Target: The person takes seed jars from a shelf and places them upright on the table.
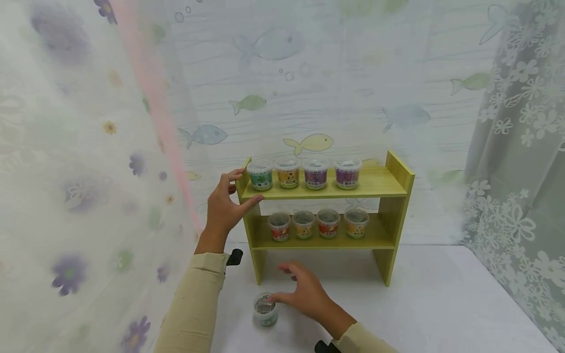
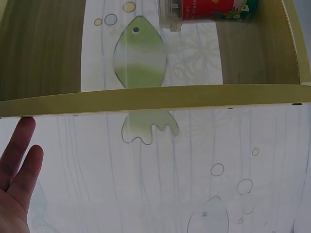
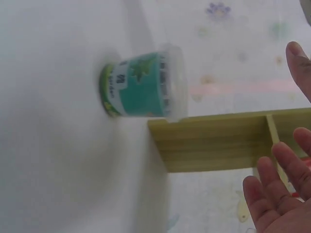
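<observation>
My left hand point(image 1: 224, 205) holds the left side of a small two-tier wooden shelf point(image 1: 324, 244), thumb across the front and fingers against the outer side. In the left wrist view, two straight fingers point(image 2: 23, 155) touch the panel's edge. My right hand point(image 1: 309, 294) is spread and holds nothing, close to a small plastic cup point(image 1: 266, 314) on the white tabletop. In the right wrist view this lidded cup point(image 3: 138, 85) stands upright with a teal and green label, apart from my fingers. The head view cannot tell whether my thumb touches its rim.
On the upper tier stand a green-labelled cup point(image 1: 260, 176), a yellow one point(image 1: 288, 175) and two purple ones point(image 1: 315, 176). The lower tier holds red-labelled cups point(image 1: 280, 230) and yellow-labelled ones point(image 1: 303, 228). A fish-print curtain point(image 1: 353, 73) hangs behind the shelf.
</observation>
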`<state>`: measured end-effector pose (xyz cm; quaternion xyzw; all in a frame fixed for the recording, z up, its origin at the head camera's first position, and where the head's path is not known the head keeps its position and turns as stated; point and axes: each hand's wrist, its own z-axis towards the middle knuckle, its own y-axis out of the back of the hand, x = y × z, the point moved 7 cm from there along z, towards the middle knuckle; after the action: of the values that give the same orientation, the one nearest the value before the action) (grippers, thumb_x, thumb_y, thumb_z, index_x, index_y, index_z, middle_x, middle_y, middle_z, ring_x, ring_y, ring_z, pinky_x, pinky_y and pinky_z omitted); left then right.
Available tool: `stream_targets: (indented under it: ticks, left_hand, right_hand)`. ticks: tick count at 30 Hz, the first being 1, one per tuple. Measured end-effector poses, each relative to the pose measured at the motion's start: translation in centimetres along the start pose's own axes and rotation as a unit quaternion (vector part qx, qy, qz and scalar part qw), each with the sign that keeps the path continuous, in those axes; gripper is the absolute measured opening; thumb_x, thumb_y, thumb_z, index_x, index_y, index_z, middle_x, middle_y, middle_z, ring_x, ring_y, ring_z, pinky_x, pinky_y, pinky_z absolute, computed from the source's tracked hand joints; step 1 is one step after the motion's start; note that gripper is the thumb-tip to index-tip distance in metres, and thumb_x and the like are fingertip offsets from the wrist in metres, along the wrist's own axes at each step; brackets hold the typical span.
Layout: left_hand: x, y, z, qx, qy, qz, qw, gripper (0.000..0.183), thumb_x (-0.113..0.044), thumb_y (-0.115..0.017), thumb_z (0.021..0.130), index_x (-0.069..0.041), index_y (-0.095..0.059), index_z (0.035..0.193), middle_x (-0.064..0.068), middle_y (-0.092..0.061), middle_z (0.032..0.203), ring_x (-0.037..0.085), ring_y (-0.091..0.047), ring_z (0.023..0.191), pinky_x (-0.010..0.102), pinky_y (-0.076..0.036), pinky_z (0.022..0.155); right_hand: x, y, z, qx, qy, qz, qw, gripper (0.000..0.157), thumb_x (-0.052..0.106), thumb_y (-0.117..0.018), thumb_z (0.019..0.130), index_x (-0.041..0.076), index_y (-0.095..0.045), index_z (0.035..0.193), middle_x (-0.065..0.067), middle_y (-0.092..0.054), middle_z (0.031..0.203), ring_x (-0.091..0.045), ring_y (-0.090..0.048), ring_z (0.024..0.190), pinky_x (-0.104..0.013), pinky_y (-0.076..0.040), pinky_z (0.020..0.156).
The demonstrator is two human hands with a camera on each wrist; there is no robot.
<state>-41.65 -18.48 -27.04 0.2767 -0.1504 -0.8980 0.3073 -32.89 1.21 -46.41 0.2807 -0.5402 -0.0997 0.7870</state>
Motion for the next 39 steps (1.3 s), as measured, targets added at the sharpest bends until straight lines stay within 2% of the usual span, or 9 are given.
stream_targets:
  ticks: [8, 12, 19, 24, 28, 33, 39]
  left_hand:
    - [0.2, -0.1, 0.0, -0.001, 0.005, 0.000, 1.0000, 0.078, -0.043, -0.089, 0.078, -0.014, -0.052, 0.139, -0.010, -0.053, 0.154, 0.021, -0.065, 0.123, 0.045, -0.054, 0.101]
    - [0.1, 0.0, 0.0, -0.001, 0.003, -0.002, 1.0000, 0.078, -0.044, -0.089, 0.078, -0.014, -0.052, 0.139, -0.010, -0.054, 0.154, 0.022, -0.065, 0.121, 0.045, -0.054, 0.101]
    - [0.2, 0.0, 0.0, 0.001, 0.004, 0.002, 1.0000, 0.077, -0.045, -0.088, 0.079, -0.016, -0.051, 0.139, -0.012, -0.053, 0.154, 0.021, -0.065, 0.121, 0.044, -0.054, 0.101]
    - [0.1, 0.0, 0.0, 0.003, 0.003, 0.002, 1.0000, 0.076, -0.045, -0.088, 0.079, -0.015, -0.051, 0.138, -0.011, -0.054, 0.154, 0.022, -0.066, 0.121, 0.045, -0.055, 0.101]
    - [0.0, 0.0, 0.0, 0.003, 0.000, 0.001, 1.0000, 0.076, -0.045, -0.089, 0.079, -0.015, -0.051, 0.138, -0.011, -0.054, 0.154, 0.023, -0.066, 0.120, 0.046, -0.055, 0.100]
    - [0.0, 0.1, -0.1, -0.001, -0.005, -0.005, 1.0000, 0.076, -0.042, -0.089, 0.078, -0.013, -0.052, 0.138, -0.009, -0.055, 0.153, 0.024, -0.065, 0.123, 0.051, -0.055, 0.099]
    - [-0.2, 0.1, -0.1, -0.004, -0.006, -0.001, 1.0000, 0.077, -0.042, -0.090, 0.078, -0.012, -0.052, 0.138, -0.008, -0.055, 0.153, 0.027, -0.066, 0.121, 0.048, -0.055, 0.099]
  right_hand:
    - [1.8, 2.1, 0.0, -0.018, 0.052, -0.008, 0.998, 0.070, 0.048, -0.090, 0.073, 0.023, -0.063, 0.133, 0.008, -0.064, 0.131, -0.013, -0.061, 0.119, -0.041, -0.054, 0.102]
    - [2.7, 3.1, 0.1, -0.027, 0.070, -0.012, 0.997, 0.072, 0.050, -0.089, 0.073, 0.021, -0.063, 0.134, 0.004, -0.065, 0.133, -0.014, -0.061, 0.120, -0.041, -0.054, 0.102]
    - [4.3, 5.0, 0.3, -0.058, 0.113, -0.037, 0.991, 0.071, 0.045, -0.091, 0.073, 0.022, -0.063, 0.134, 0.009, -0.065, 0.131, -0.011, -0.061, 0.119, -0.038, -0.054, 0.100]
    - [5.3, 6.6, 0.5, -0.074, 0.141, -0.037, 0.987, 0.070, 0.046, -0.090, 0.073, 0.020, -0.064, 0.133, 0.000, -0.066, 0.133, -0.016, -0.062, 0.123, -0.043, -0.054, 0.100]
    - [5.8, 7.7, 0.6, -0.090, 0.172, -0.034, 0.981, 0.068, 0.046, -0.090, 0.074, 0.022, -0.064, 0.133, -0.002, -0.067, 0.133, -0.022, -0.063, 0.124, -0.047, -0.054, 0.100]
    - [6.9, 9.2, 0.4, -0.116, 0.216, -0.054, 0.968, 0.066, 0.041, -0.091, 0.076, 0.020, -0.065, 0.133, 0.002, -0.067, 0.132, -0.015, -0.063, 0.124, -0.042, -0.056, 0.099]
    - [7.9, 10.6, 0.6, -0.135, 0.244, -0.082, 0.957, 0.063, 0.034, -0.093, 0.076, 0.021, -0.065, 0.131, 0.002, -0.068, 0.131, -0.013, -0.063, 0.122, -0.040, -0.056, 0.097]
